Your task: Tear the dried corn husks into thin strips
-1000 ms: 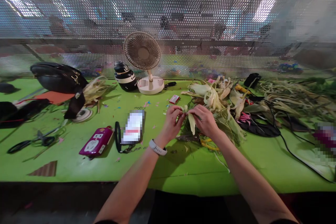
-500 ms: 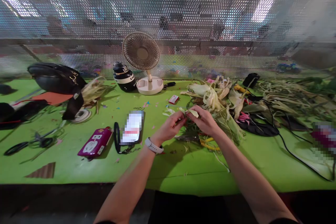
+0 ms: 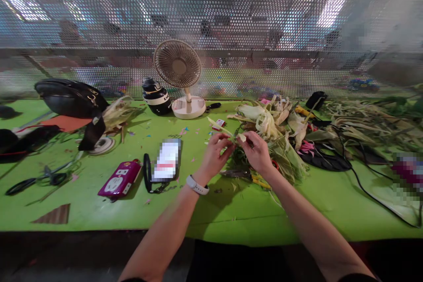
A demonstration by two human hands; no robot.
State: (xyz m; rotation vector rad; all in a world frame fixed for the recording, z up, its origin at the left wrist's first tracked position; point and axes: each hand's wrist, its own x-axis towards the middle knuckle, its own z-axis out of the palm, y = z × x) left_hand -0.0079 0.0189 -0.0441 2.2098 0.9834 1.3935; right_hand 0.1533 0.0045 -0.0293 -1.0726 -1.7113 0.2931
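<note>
Both my hands meet over the green table (image 3: 211, 211), just left of a heap of corn husks (image 3: 261, 119). My left hand (image 3: 216, 154) has its fingertips pinched on a thin pale green husk strip (image 3: 220, 128), which sticks out up and to the left. With thumb and fingers closed, my right hand (image 3: 256, 152) pinches a pale husk piece (image 3: 242, 138) close to the left fingertips. The fingers partly cover where the two pieces meet. Below the hands lies a tool with yellow handles (image 3: 261, 181), partly hidden by my right wrist.
A small red-and-white box (image 3: 218, 124) is just beyond my hands. Behind stand a fan (image 3: 188, 108) and a black bottle (image 3: 156, 97). Left are a phone (image 3: 167, 161), a purple pouch (image 3: 119, 179) and scissors (image 3: 49, 177). A black cable (image 3: 373, 198) runs along the right.
The husk strip now extends up and left from my left fingers, in front of the small box. My left hand has turned slightly, and my right hand has shifted a little.
</note>
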